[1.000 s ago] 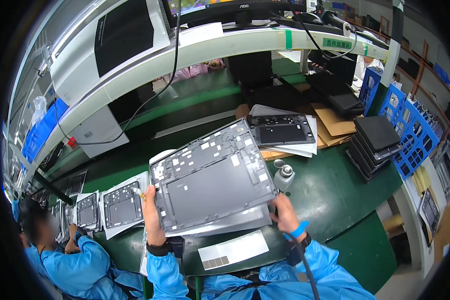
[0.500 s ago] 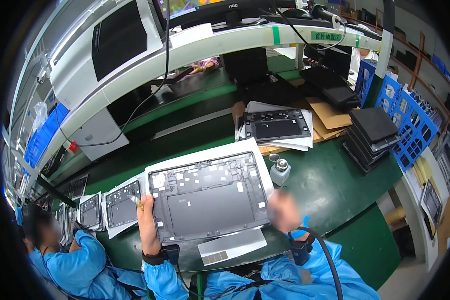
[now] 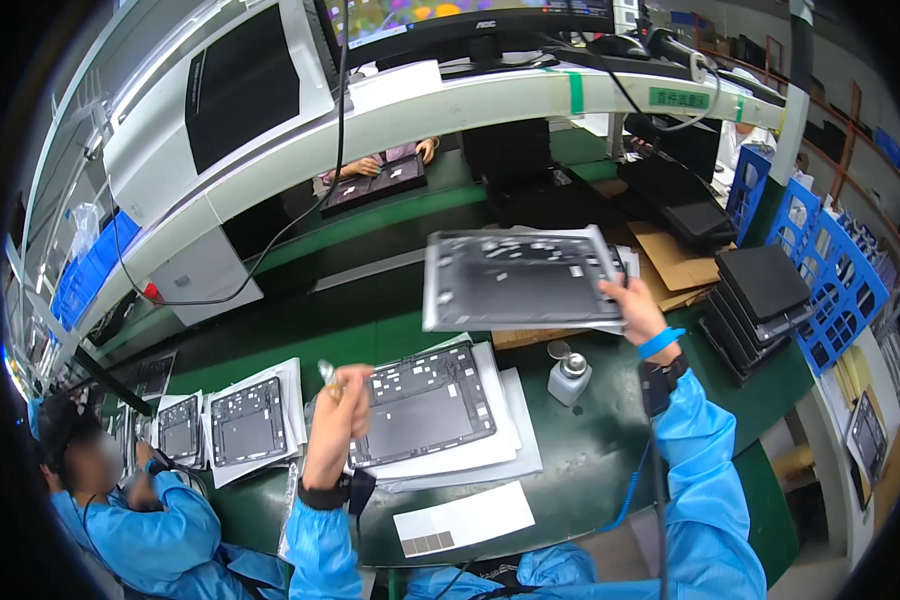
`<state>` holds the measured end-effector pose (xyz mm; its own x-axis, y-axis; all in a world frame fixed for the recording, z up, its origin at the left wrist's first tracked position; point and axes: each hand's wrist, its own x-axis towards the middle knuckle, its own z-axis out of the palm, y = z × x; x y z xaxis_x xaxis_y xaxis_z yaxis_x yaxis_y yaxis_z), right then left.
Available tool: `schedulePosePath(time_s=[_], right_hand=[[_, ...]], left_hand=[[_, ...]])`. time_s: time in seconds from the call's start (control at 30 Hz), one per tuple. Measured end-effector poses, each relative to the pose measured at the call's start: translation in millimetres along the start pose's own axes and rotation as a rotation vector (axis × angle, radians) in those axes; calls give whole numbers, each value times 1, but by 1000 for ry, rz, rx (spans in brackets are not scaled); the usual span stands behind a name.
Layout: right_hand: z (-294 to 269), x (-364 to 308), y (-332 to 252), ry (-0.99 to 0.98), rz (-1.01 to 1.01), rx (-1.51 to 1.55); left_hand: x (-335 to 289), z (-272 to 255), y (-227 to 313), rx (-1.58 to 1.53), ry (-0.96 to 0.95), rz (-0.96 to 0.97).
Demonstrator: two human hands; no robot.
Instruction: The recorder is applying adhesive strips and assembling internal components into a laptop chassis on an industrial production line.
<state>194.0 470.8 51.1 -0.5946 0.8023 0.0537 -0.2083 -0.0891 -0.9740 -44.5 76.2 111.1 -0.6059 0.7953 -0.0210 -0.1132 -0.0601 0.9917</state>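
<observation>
A long green surface (image 3: 580, 450) spreads beneath everything, with a white shelf (image 3: 510, 105) spanning its far side. At the right, a stack of dark slabs (image 3: 755, 295) stands on it, next to a blue rack (image 3: 835, 270).

Next in size come the flat grey panels. The raised panel (image 3: 525, 285), blurred, is up in the right hand, paired with a white sheet, over the far part of the surface; its lifting looks done and its setting down does not, though contact beneath it cannot be told. The near panel (image 3: 425, 410) lies flat on white sheets (image 3: 518, 440), and two side panels (image 3: 248, 420) lie farther left, untouched by either hand.

A white card (image 3: 465, 515) rests before the near panel. The right hand (image 3: 635, 310) grips the raised panel's right edge. The left hand (image 3: 340, 415) is curled narrow at the near panel's left edge; whether it touches cannot be told.

A small bottle (image 3: 569, 380) stands right of the near panel. Smallest is a slim item (image 3: 328, 372) between the left fingers, its kind unclear.
</observation>
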Motion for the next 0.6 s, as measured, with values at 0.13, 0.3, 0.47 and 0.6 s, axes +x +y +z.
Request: schedulePosePath(time_s=[0.13,0.3,0.47,0.6], right_hand=[[-57,48,34,159,3,-101],[-62,69,63,313,-84,-379],[-101,62,49,464,-434,-1287],[-52,-8,-22,413,-530,-991]], left_hand=[[-51,-18,-18,-43,82,-130],[-88,-27,-38,-220,209,-233],[-90,-19,-52,-368,144,-261],[-88,-46,-74,190,363,-134]])
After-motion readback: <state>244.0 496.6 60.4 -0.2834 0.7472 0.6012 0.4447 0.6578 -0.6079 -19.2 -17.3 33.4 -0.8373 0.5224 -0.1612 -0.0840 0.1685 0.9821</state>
